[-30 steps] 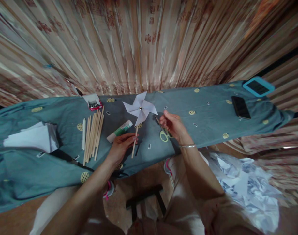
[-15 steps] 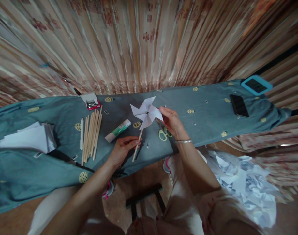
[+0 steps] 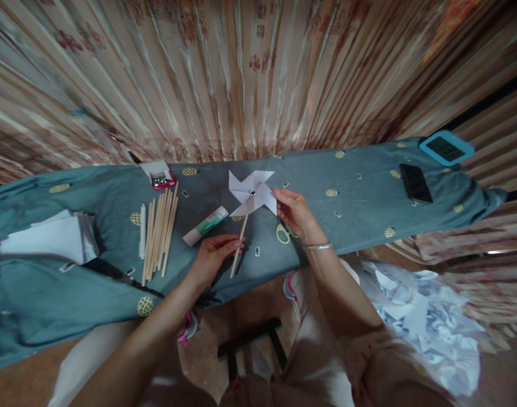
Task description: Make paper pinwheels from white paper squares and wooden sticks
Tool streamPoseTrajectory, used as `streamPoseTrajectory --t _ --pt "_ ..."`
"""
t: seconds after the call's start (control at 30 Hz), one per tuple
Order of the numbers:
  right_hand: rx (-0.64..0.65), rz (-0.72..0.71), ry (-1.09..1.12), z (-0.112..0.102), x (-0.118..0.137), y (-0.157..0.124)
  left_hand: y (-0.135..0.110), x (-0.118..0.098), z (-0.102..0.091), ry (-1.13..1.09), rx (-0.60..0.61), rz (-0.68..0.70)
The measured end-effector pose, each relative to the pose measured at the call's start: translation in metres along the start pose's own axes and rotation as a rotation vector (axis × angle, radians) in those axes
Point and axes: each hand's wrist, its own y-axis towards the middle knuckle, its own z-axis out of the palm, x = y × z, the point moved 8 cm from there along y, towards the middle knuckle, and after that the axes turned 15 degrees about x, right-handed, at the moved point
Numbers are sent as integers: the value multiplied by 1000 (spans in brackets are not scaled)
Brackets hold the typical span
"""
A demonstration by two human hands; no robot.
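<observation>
The left hand (image 3: pixel 216 254) pinches the wooden stick (image 3: pixel 243 228) of a paper pinwheel (image 3: pixel 258 186) between thumb and fingers. The pinwheel's head stands beyond that hand, just left of the right hand (image 3: pixel 296 212), whose thumb and fingers are drawn narrow at the tip of one vane and appear to touch it. A shiny fastener sits at the hub, so the step looks like adjusting or trying the vanes on a joined pinwheel. Turning a vane would call for a steady grip on the stick and a light touch on the paper, which could crease.

Beyond and left of the left hand, a small open box (image 3: pixel 172 184) holds shiny metal pieces (image 3: pixel 160 180), perhaps pins, too small to tell. Below and right of the right hand, a clear plastic bag (image 3: pixel 405 282) is full of crumpled paper scraps (image 3: pixel 419 316). A glue stick (image 3: pixel 205 226) lies just beyond the left hand; scissors (image 3: pixel 283 234) lie partly under the right.
</observation>
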Motion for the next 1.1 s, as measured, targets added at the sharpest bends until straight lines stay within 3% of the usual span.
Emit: streamPoseTrajectory --t 1.1 --pt "68 111 -16 10 -17 -5 1 2 -4 -42 -36 21"
